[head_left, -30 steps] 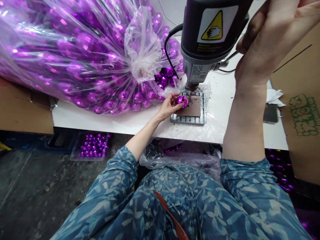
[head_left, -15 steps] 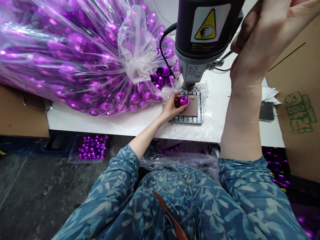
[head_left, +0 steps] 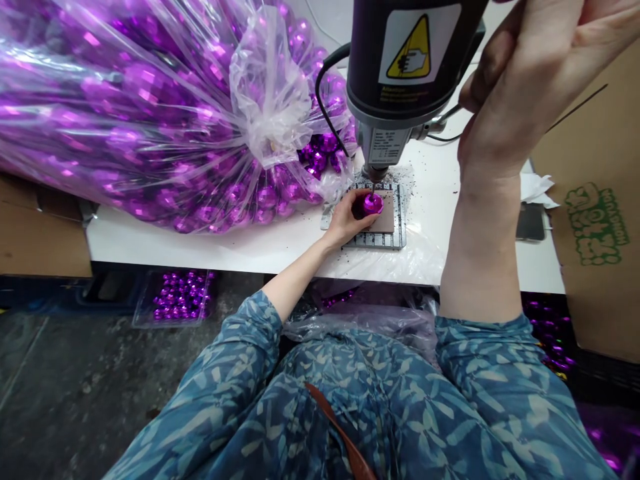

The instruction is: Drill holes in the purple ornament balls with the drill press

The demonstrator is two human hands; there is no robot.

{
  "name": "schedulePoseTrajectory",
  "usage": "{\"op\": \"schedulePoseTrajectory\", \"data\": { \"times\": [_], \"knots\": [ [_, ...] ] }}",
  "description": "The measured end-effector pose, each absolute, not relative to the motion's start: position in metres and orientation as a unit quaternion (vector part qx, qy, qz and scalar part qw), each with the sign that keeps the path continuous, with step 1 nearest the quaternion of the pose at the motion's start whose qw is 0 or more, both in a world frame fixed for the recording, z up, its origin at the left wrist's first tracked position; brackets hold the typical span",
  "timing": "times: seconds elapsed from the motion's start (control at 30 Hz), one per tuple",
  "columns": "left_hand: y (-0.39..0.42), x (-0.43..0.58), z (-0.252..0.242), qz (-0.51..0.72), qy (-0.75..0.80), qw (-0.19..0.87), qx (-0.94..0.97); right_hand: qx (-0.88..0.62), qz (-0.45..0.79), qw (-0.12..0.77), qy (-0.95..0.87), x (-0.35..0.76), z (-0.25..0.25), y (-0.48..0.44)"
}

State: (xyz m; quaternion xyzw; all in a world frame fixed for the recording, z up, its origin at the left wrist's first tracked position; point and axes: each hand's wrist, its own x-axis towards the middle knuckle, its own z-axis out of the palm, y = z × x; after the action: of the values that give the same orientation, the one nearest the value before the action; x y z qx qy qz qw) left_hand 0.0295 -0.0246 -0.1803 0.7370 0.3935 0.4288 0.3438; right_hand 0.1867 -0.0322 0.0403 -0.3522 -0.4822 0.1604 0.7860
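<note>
My left hand (head_left: 346, 220) is closed on a shiny purple faceted ball (head_left: 373, 204), thumb on the near side and fingers behind. The ball is on or just over a brown board (head_left: 385, 223) lying on a slotted metal base plate (head_left: 400, 233). Straight above it is the bench drill press (head_left: 400, 73), its thin bit (head_left: 373, 187) reaching down to the ball's top. Whether the bit has entered the ball cannot be made out. At the upper right my right hand (head_left: 525, 87) is wrapped round the drill's feed handle, whose metal rod (head_left: 453, 112) runs into the fingers.
A large clear bag (head_left: 273, 87) of purple balls fills the left of the white table (head_left: 240, 250). Dark shavings surround the base plate. Cardboard boxes stand left and right (head_left: 595, 280). A phone (head_left: 531, 222) and tissue (head_left: 537, 190) lie right. Below left sits a clear bin (head_left: 143, 313) of balls.
My left hand has shifted the ball slightly right, from beside the bit to beneath it. My right hand keeps its hold on the handle. The view has moved slightly.
</note>
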Motion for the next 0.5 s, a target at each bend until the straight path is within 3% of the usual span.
{"op": "schedulePoseTrajectory", "data": {
  "times": [0.2,0.5],
  "knots": [
    [-0.025,0.029,-0.186,0.436,0.388,0.366,0.725,-0.286,0.047,0.826,-0.483,0.179,0.013,-0.049],
    [-0.023,0.029,-0.192,0.451,0.375,0.361,0.724,-0.275,0.066,0.839,-0.465,0.17,-0.018,-0.07]
  ]
}}
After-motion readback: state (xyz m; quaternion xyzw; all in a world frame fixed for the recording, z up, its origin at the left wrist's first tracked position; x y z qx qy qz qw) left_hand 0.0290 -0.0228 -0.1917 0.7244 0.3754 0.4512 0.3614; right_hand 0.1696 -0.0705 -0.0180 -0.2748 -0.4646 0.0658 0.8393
